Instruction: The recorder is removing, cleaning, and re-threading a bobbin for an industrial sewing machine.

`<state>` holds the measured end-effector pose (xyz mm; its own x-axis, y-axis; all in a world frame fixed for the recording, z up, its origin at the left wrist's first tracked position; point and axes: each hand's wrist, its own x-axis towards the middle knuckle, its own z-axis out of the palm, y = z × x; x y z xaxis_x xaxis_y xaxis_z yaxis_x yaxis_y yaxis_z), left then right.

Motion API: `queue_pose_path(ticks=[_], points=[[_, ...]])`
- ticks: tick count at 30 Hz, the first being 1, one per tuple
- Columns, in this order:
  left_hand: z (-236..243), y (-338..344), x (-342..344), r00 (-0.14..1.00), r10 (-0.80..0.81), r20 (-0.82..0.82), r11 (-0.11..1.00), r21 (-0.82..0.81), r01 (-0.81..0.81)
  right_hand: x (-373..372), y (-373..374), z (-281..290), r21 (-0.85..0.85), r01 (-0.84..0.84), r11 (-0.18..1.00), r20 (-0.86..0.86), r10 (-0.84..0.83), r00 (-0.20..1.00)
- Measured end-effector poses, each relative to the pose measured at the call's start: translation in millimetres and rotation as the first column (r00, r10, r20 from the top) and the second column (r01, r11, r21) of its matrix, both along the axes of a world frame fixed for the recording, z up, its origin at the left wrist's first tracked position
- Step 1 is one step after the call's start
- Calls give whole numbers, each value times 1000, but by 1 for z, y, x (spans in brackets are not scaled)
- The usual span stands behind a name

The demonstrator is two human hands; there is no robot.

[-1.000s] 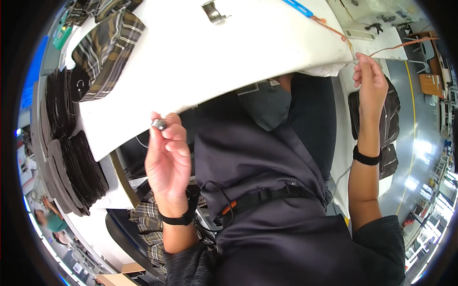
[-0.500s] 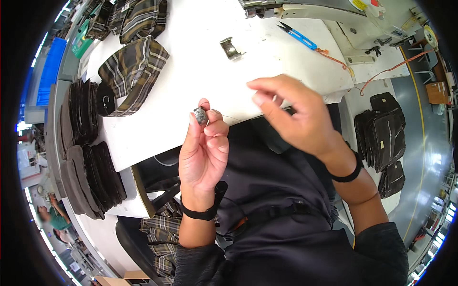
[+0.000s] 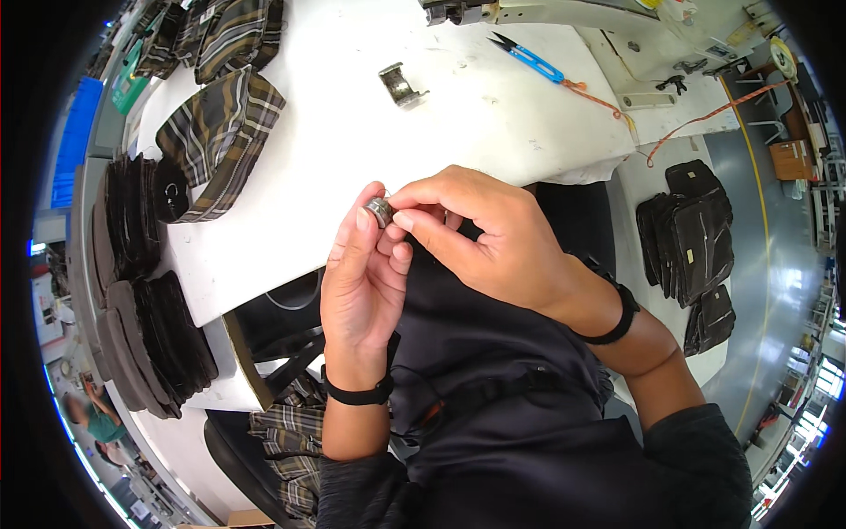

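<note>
L hand (image 3: 363, 295): grip clamped on a small round metal part (image 3: 379, 212), approx. 11 o'clock in my view, held up off the desk (image 3: 326, 141). R hand (image 3: 511, 234): fingertips up at the part's 3 o'clock side; can't tell if they're closed on anything. Step in hand, I'd judge: fine two-handed work w/ the part. Next move prob. calls for steady L, light R. Blue snips (image 3: 534, 62) lie at 1 o'clock, out of my grip.

Blue snips (image 3: 539, 66) lie on the white table (image 3: 291, 194); plaid cloth (image 3: 216, 137) rests at its left end. Dark cloth stacks (image 3: 132, 220) sit just left of the table, dark pieces (image 3: 687, 238) right of it, and a brown box (image 3: 790, 160) farther right.
</note>
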<state>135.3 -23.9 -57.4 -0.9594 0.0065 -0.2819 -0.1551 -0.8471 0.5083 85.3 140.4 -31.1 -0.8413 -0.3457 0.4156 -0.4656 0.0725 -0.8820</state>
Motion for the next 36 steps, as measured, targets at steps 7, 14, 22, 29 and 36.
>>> queue_pose_path(ticks=[7,14,22,29,36], points=[[-2,2,2,996,-73,57,995,68,69,1,0,2,-108,-63,992,265,90,960],[-10,-4,2,986,-166,-31,982,89,168,-5,10,9,-188,-108,976,506,191,841],[-8,-5,1,984,-177,25,984,-22,177,-14,20,9,-45,-211,976,480,207,853],[-2,-7,3,980,-186,68,971,-137,194,-19,25,19,185,-259,948,361,179,915],[-3,-5,4,981,-172,92,944,-270,191,-9,26,9,18,-262,965,524,214,825]])
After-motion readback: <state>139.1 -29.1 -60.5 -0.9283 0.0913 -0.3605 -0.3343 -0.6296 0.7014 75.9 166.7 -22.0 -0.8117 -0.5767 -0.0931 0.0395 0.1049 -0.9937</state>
